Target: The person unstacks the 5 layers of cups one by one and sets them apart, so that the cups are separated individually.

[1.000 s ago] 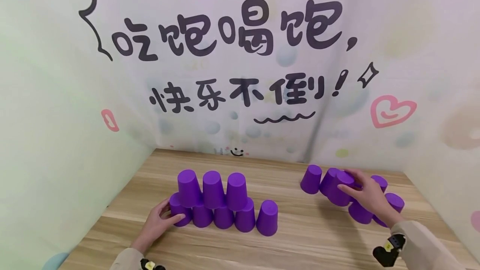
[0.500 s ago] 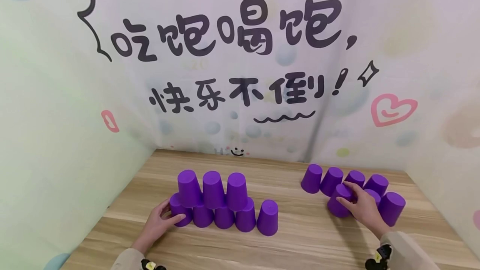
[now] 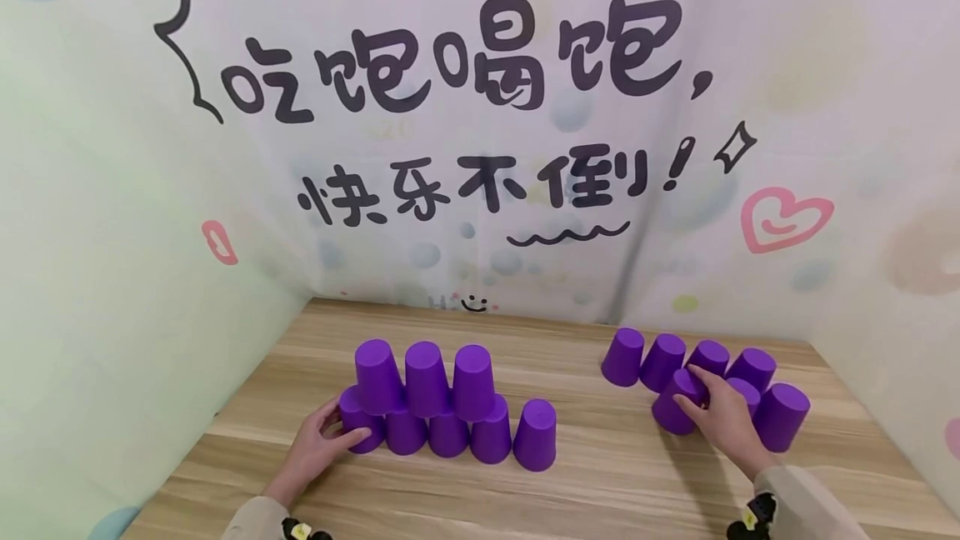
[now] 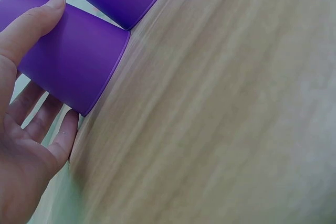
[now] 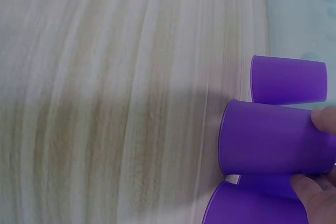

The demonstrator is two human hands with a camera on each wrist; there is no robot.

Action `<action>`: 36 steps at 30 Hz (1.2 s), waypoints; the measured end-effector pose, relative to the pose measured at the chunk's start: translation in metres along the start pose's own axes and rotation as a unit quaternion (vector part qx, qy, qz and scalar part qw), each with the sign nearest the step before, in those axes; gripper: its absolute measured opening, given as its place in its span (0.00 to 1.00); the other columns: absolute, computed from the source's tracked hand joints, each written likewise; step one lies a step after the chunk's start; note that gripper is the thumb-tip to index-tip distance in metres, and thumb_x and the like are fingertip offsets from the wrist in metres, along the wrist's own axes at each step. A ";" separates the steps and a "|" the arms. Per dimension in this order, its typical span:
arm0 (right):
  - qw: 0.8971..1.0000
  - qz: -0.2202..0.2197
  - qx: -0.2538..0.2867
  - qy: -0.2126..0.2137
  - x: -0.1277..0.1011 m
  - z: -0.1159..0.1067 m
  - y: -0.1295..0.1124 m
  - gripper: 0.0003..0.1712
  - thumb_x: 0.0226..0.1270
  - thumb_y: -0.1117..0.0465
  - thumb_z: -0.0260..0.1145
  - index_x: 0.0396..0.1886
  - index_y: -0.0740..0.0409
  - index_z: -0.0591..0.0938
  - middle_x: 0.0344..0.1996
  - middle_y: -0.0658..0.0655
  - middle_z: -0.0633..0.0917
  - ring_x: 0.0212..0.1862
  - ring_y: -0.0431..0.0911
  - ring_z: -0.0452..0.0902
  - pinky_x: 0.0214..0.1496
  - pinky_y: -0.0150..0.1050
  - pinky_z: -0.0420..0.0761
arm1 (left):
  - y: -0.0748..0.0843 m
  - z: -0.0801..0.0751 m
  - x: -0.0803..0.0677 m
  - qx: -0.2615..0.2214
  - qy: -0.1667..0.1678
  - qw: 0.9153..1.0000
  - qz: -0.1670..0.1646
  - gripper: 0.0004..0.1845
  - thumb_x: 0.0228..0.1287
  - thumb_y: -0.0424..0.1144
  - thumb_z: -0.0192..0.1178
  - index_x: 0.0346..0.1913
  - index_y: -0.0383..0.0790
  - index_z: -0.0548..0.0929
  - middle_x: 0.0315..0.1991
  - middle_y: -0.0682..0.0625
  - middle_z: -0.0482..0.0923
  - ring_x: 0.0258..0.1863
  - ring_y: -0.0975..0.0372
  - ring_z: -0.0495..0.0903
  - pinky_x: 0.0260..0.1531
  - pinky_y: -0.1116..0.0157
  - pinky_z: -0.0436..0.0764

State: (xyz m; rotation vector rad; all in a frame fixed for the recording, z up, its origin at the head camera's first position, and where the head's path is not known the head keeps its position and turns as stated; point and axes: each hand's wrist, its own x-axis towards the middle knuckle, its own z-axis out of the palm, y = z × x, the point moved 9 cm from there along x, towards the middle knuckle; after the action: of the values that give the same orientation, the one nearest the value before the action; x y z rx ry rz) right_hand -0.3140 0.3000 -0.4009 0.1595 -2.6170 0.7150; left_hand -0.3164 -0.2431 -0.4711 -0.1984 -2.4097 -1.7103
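Step in hand, as judged: taking up a supply cup while the tiered row is steadied. The right hand (image 3: 723,419) clamps the front-left supply cup (image 3: 677,408), inverted, thumb and fingers on opposite sides near its closed end. Whether its rim bears on the bench (image 3: 600,473) cannot be told. The left hand (image 3: 318,450) grips the leftmost base cup (image 3: 352,408), thumb across the front and fingers around the far side. The hands are well apart.

The tiered row comprises five inverted purple cups below and three above. Each upper cup bridges two lower ones; the centre upper cup (image 3: 426,380) stands between the other two. The fourth base cup (image 3: 491,433) and the fifth base cup (image 3: 535,437) have no cup bridging them.

The next move probably calls for lifting the held cup upright, carrying it leftward above the tops of the lower cups and lowering it squarely across that pair. A low approach could knock the fifth base cup.

Clearances: the back-row supply cups (image 3: 663,363) stand behind the held cup, near the printed backdrop (image 3: 450,269) at the bench's rear edge. The right-front supply cup (image 3: 782,417) stands beside the right hand. Open room lies between the two groups and along the front; the bench's left edge runs beyond the left hand.
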 end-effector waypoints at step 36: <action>0.990 -0.062 0.120 -0.039 0.071 -0.065 -0.124 0.33 0.60 0.58 0.62 0.59 0.71 0.63 0.57 0.71 0.67 0.56 0.61 0.64 0.48 0.49 0.74 | 0.001 -0.001 -0.001 0.008 0.000 1.000 -0.013 0.32 0.45 0.31 0.67 0.56 0.28 0.68 0.47 0.36 0.74 0.40 0.73 0.72 0.43 0.73 0.74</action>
State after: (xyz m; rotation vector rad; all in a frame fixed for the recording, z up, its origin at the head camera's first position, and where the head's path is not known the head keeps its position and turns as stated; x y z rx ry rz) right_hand -0.3276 0.2263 -0.2636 0.4246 -2.5580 0.9956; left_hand -0.3149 -0.2434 -0.4706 -0.1648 -2.4347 -1.7017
